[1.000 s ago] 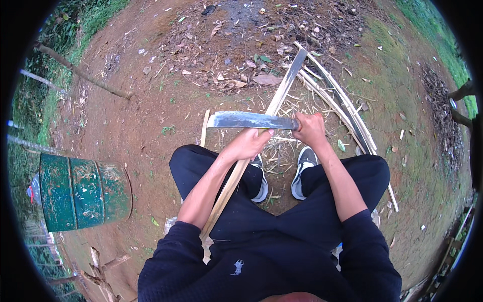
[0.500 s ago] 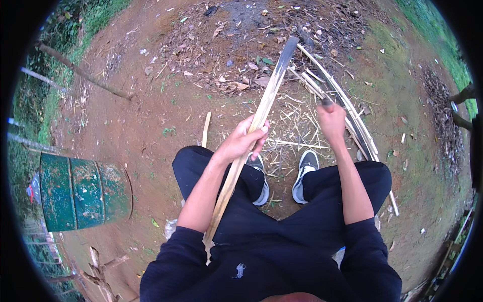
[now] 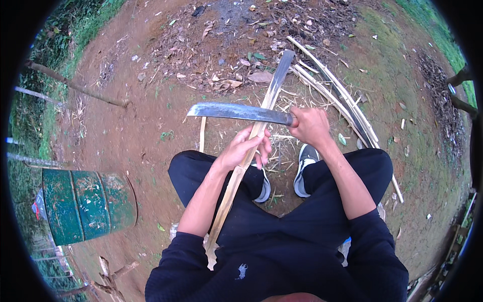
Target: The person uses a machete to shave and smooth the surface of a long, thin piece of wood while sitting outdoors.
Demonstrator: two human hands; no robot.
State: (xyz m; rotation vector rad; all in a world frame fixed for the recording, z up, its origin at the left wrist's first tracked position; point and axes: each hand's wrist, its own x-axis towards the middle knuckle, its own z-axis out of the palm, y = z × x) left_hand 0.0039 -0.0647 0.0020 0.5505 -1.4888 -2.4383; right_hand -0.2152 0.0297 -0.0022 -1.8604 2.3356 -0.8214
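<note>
My left hand is closed around a long pale bamboo strip with a dark far end. The strip slants from beside my torso, over my left thigh, to beyond my feet. In my right hand is the handle of a machete. Its broad grey blade points left and lies across the strip, just beyond my left fingers. From this view I cannot tell how deep the edge sits in the wood.
Several split bamboo strips lie on the ground at the right. Thin shavings litter the soil around my shoes. A dented green drum stands at the left. Dry leaves are scattered ahead, and a thin pole leans far left.
My right hand has come left and slightly nearer. The machete, mostly unseen before, now lies across the bamboo strip. The strip's far end has shifted a little left and nearer.
</note>
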